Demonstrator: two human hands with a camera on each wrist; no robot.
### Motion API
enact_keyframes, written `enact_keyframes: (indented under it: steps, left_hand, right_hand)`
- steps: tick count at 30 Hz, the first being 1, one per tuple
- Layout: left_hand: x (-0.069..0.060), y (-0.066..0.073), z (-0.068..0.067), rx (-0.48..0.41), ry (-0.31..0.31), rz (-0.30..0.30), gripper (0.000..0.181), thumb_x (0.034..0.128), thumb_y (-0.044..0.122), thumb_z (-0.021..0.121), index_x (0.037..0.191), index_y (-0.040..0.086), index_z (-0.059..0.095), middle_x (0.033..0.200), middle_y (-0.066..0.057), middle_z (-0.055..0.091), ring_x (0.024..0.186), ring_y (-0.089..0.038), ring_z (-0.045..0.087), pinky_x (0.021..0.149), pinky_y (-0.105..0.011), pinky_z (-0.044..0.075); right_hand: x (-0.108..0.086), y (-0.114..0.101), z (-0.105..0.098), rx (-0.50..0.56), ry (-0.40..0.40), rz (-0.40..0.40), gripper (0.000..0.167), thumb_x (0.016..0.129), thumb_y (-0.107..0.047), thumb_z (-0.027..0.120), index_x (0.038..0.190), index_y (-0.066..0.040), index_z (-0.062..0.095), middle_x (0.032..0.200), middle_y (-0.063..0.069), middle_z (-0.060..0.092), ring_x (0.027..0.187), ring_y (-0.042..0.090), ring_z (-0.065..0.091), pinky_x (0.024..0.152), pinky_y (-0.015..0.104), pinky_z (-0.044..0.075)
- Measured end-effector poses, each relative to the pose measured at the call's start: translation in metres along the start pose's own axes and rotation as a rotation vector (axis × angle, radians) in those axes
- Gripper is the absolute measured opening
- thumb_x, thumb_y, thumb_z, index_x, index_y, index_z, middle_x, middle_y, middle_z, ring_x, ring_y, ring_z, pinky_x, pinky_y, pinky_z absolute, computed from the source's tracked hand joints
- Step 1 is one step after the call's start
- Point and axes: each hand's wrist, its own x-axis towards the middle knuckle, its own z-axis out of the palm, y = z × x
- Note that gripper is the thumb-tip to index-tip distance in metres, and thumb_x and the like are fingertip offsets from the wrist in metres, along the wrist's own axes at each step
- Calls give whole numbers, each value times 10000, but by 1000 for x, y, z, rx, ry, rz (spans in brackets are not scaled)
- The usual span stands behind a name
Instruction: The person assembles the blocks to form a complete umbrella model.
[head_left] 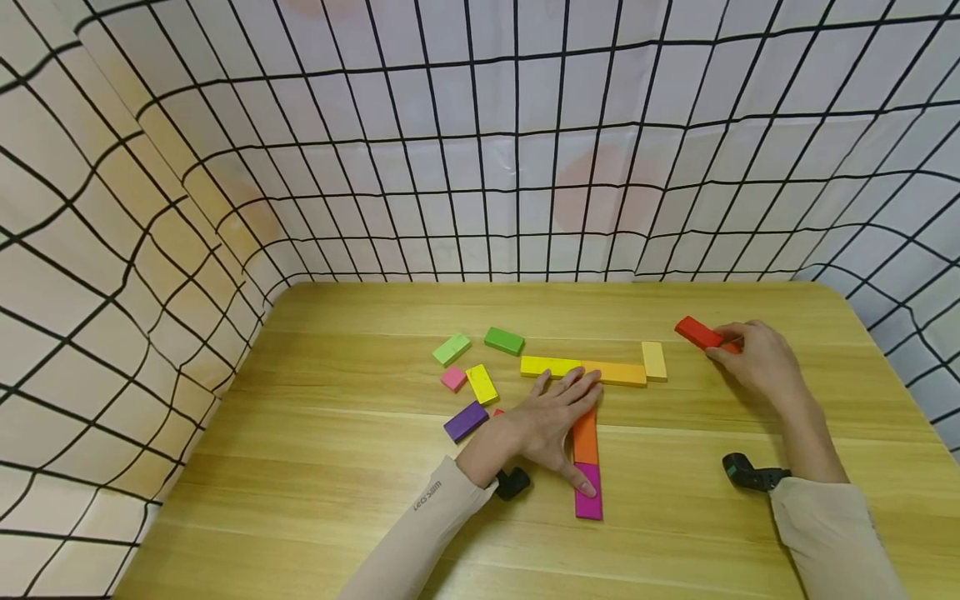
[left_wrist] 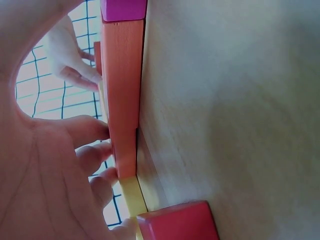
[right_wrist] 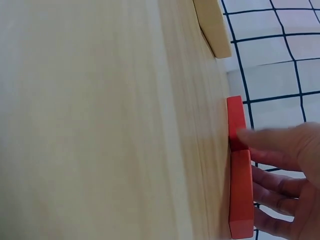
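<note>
Cloth point(head_left: 495, 100) behind, loose purple block point(head_left: 466, 422), left fingers point(head_left: 579, 388) spread — right fingers point(head_left: 737, 329) pinching red block point(head_left: 695, 332)

A pale wood-grain counter point(head_left: 300, 508) spreads across the lower part of the head view, its yellowish boards streaked with darker grain running mostly from side to side. Its far corners are rounded. Along the far edge rises a whitish back wall covering point(head_left: 450, 167), crossed by a black grid. Matching coverings stand beside the left edge point(head_left: 60, 208) and right edge point(head_left: 922, 242), their lines bending and rippling like loose cloth. Faint yellow-orange patches tint the left side, and a pale pink one shows behind the far edge. Light is soft and fairly even, leaving only weak shadows on the counter.
</note>
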Motion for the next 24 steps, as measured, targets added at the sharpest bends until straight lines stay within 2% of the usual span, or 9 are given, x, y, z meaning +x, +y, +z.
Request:
enact_keyframes:
  steps: [3, 7, 10, 14, 24]
  left_hand:
    - [0, 0, 0, -1, 1, 0, 1394, 697, 809, 765, 1680, 161, 18, 1763, 2, -86, 1635, -206, -69, 1324, -542, 39]
    - [0, 0, -1, 1, -1, -2, 1395, 696, 810, 766, 1680, 163, 18, 1763, 3, -85, 1635, -203, -68, 1324, -540, 40]
    - [0, 0, -1, -4, -4, -3, 1393, 698, 807, 767, 1680, 165, 16, 1763, 4, -87, 1635, -203, -73, 1324, -540, 36]
    - [1, 0, -1, -11, -6, -1, 1389, 703, 801, 768, 1680, 166, 14, 1763, 5, -88, 1634, -203, -78, 1324, -541, 31]
    - [0, -1, -1, -7, -5, -1, 1394, 699, 805, 768, 1680, 164, 14, 1763, 5, -90, 1634, -205, -79, 1323, -544, 33]
  right_hand:
    - [0, -2, -1, -4, -14, 6, 474, 947, -308, 748, 1191, 93, 681, 1127, 331, 622, 933, 407, 573, 705, 366, 397]
    - [3, -3, -1, 6, -53, -8, 575, 952, -371, 739, 1270, 97, 639, 1185, 339, 616, 1012, 451, 593, 779, 497, 487]
    - [6, -3, 1, 29, -77, -48, 598, 980, -315, 716, 1366, 117, 565, 1233, 358, 594, 1083, 501, 597, 879, 627, 497]
    - [10, -5, 4, 52, -83, -102, 551, 993, -203, 704, 1396, 134, 539, 1236, 367, 574, 1044, 524, 630, 853, 623, 536]
    - [14, -10, 7, 57, -47, -128, 490, 997, -162, 696, 1381, 117, 575, 1215, 366, 579, 1037, 544, 624, 845, 640, 525]
